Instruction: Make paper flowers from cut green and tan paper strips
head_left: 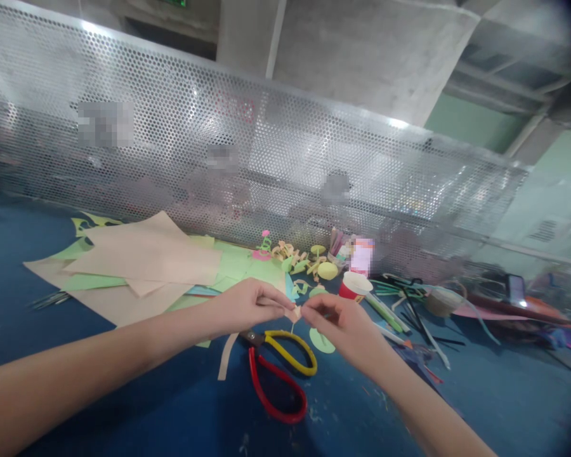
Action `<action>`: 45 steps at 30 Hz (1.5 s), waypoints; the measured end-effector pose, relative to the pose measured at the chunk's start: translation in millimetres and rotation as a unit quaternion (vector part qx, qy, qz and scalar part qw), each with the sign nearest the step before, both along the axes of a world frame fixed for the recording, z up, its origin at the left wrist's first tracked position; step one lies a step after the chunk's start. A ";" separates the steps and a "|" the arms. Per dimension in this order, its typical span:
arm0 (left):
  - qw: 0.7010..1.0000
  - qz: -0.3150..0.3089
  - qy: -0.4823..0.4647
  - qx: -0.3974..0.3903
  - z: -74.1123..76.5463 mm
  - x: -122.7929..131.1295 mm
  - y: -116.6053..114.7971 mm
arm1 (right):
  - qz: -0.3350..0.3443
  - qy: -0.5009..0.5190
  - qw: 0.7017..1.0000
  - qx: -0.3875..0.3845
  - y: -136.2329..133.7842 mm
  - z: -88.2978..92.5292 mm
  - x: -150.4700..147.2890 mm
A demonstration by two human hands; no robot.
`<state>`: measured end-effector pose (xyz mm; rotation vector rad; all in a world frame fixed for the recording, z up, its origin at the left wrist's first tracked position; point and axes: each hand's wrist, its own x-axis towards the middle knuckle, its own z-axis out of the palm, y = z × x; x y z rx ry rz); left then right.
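Note:
Between the fingertips of both hands is a small peach paper piece (294, 313). My left hand (254, 304) pinches its left side, fingers closed. From the right, my right hand (335, 320) closes thumb and finger at its other edge. Just below lie scissors with one yellow handle (309, 365) and one red handle (280, 416), their blades partly hidden behind my left hand. A peach paper strip (227, 357) rests left of the scissors. Near my right hand lies a green paper disc (322, 341), partly covered by it.
Peach and green paper sheets (147, 254) are piled at the left. Behind my hands stand a red-and-white paper cup (355, 285) and several small paper shapes (327, 271). Sticks and strips (423, 327) clutter the right. A perforated metal screen (171, 139) bounds the blue table (171, 406).

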<state>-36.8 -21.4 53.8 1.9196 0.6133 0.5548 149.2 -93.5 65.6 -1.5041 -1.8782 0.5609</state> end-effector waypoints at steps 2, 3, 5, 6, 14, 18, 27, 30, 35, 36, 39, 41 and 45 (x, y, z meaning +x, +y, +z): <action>1.000 0.004 0.009 -0.009 0.1 -0.1 -1.0 | 0.010 0.012 1.000 -0.009 1.2 -0.1 1.6; 1.000 0.009 0.016 -0.013 0.4 0.1 -1.6 | 0.008 0.014 1.000 -0.009 1.6 -0.2 2.1; 0.999 0.016 0.029 -0.027 1.4 0.3 -2.7 | -0.003 0.011 1.000 0.000 1.7 -0.6 2.1; 0.999 0.018 0.033 -0.036 1.8 0.4 -3.0 | -0.007 0.007 1.000 0.006 1.4 -0.8 1.7; 0.999 -0.003 0.015 -0.041 -0.2 -0.7 0.8 | -0.012 -0.018 0.999 0.027 -1.2 -1.9 -2.3; 0.999 0.031 0.014 -0.039 -0.1 0.0 0.7 | -0.031 -0.017 0.999 0.039 0.0 -2.6 -1.5; 0.998 0.014 0.050 -0.019 2.2 2.0 -2.6 | -0.023 -0.033 0.998 0.054 -0.7 -3.2 -5.4; 0.998 0.030 0.055 -0.010 1.4 3.1 -4.5 | -0.022 -0.030 0.998 0.055 -1.6 -3.8 -6.5; 0.998 0.049 0.043 -0.019 -1.8 3.5 -4.1 | -0.024 -0.030 0.998 0.052 -2.3 -3.5 -8.2; 0.998 0.042 0.041 -0.019 -2.2 3.2 -3.7 | -0.028 -0.028 0.998 0.051 -2.4 -3.4 -8.5; 0.999 0.023 0.038 -0.027 -2.3 2.4 -3.2 | -0.032 -0.018 0.998 0.045 -2.4 -3.6 -9.0; 0.998 0.022 0.033 -0.047 -1.6 2.2 -4.0 | -0.025 -0.008 0.999 0.035 -2.2 -3.9 -8.7; 0.994 0.024 0.000 -0.106 0.0 3.3 -5.2 | -0.002 0.022 1.000 0.013 -1.7 -3.5 -8.0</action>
